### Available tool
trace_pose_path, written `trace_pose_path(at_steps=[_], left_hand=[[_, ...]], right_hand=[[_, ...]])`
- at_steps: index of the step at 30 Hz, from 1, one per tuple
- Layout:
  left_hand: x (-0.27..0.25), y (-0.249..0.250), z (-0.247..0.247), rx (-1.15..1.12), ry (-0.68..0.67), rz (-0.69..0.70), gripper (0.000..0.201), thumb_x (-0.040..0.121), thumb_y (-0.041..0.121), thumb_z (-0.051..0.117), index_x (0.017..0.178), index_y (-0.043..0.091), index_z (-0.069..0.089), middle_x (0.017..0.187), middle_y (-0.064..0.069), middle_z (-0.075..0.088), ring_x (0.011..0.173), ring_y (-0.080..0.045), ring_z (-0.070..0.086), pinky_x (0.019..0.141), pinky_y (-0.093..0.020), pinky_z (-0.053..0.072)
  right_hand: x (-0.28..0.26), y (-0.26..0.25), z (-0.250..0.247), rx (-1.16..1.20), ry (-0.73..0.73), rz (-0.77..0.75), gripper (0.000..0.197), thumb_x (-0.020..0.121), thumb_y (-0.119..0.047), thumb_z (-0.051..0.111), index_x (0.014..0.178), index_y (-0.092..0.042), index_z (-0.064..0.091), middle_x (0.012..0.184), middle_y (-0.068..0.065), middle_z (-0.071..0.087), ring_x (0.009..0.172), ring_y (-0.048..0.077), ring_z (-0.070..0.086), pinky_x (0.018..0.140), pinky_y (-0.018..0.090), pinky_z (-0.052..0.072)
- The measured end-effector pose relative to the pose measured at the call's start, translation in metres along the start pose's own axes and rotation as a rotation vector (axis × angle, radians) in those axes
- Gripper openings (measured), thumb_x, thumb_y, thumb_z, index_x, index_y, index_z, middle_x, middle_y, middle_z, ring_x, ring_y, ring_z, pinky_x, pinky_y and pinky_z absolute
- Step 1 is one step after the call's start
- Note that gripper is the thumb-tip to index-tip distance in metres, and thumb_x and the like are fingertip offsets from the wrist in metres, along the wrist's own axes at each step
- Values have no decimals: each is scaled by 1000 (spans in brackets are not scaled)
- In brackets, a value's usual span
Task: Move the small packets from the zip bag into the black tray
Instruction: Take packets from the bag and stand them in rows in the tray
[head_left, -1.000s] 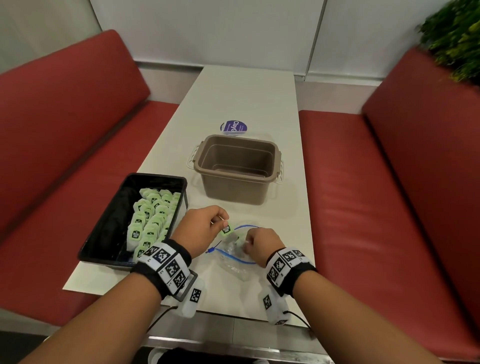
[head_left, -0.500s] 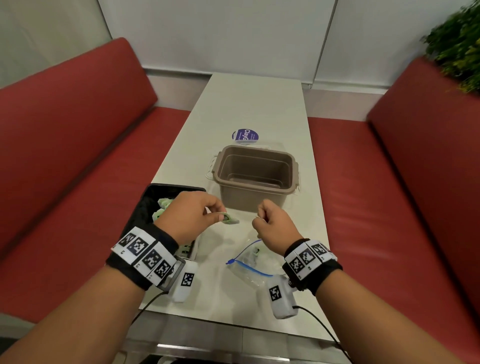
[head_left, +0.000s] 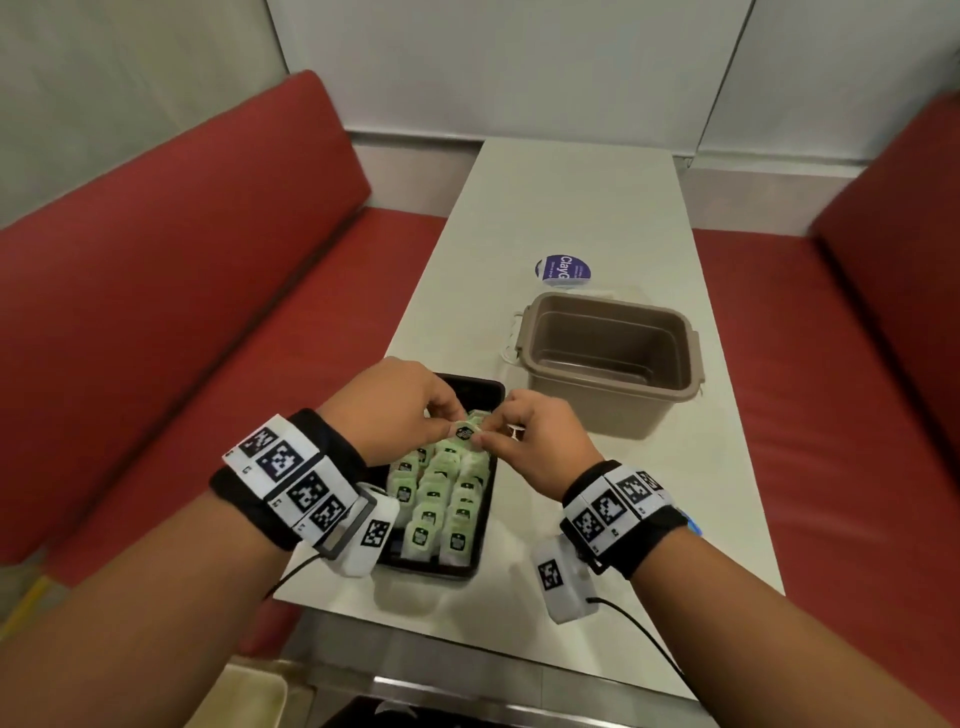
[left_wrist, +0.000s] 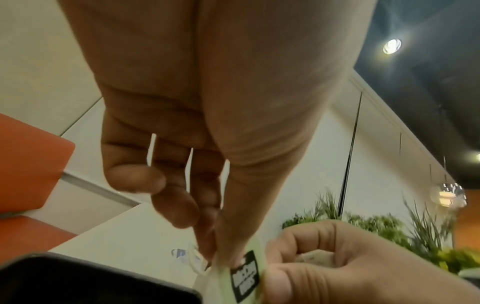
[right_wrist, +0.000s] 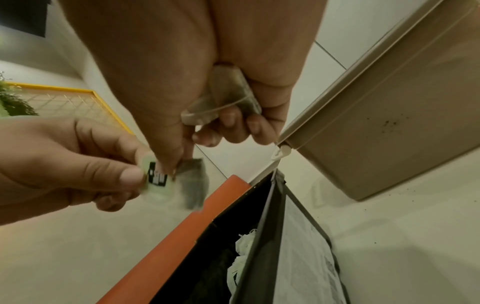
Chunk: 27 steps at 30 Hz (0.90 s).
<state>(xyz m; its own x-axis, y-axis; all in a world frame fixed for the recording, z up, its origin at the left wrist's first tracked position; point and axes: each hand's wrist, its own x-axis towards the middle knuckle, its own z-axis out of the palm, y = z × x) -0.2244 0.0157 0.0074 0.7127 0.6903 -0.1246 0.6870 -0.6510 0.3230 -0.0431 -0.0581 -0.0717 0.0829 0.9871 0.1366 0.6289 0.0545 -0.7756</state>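
Over the black tray (head_left: 470, 569), both hands' grip pinching one green packet (head_left: 464, 431), label unreadable.

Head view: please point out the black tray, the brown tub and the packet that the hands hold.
black tray (head_left: 485, 387), head view, far right rim corner.
brown tub (head_left: 597, 402), head view, front wall.
packet (head_left: 464, 431), head view, dark label between the fingertips.

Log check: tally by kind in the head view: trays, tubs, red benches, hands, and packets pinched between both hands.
black tray: 1
brown tub: 1
red benches: 2
hands, left hand and right hand: 2
pinched packet: 1
Total: 7
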Motion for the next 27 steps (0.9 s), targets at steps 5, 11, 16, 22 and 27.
trace_pose_path(at_steps=[5, 11, 16, 22, 27], left_hand=[[11, -25, 6, 274, -190, -101, 12, 85, 26, 68, 92, 28, 77, 90, 12, 71, 82, -11, 64, 77, -29, 55], [36, -28, 45, 589, -665, -55, 15, 85, 22, 70, 98, 15, 74, 96, 1, 72, 89, -21, 67, 77, -33, 57], [52, -21, 67, 755, -808, 28, 34, 88, 25, 72, 113, 4, 66, 108, -7, 67, 101, -26, 65, 75, -35, 51], [69, -50, 101, 879, -769, 65, 43, 64, 41, 85, 95, 20, 65, 94, -1, 67, 78, -22, 64, 74, -34, 55], [101, -93, 150, 825, -790, 10, 85, 48, 52, 86, 125, 26, 62, 120, -5, 66, 100, -30, 67, 78, -50, 55]], right_hand=[[8, 7, 23, -95, 9, 178, 21, 86, -40, 69, 98, -26, 60, 71, -10, 57, 72, 14, 57, 70, 30, 49], [7, 20, 37, -163, -93, 344, 24, 83, -26, 67, 96, -23, 48, 75, -5, 58, 76, 23, 59, 70, 33, 50], [3, 19, 36, -126, -107, 381, 19, 85, -24, 66, 95, -23, 50, 86, -2, 61, 85, 24, 60, 73, 33, 48], [-1, 19, 39, -77, -83, 412, 20, 85, -23, 66, 96, -23, 50, 89, 1, 63, 84, 23, 61, 73, 32, 49], [-1, 18, 38, -68, -91, 415, 21, 88, -29, 66, 98, -23, 49, 84, -2, 61, 77, 19, 59, 66, 29, 44]])
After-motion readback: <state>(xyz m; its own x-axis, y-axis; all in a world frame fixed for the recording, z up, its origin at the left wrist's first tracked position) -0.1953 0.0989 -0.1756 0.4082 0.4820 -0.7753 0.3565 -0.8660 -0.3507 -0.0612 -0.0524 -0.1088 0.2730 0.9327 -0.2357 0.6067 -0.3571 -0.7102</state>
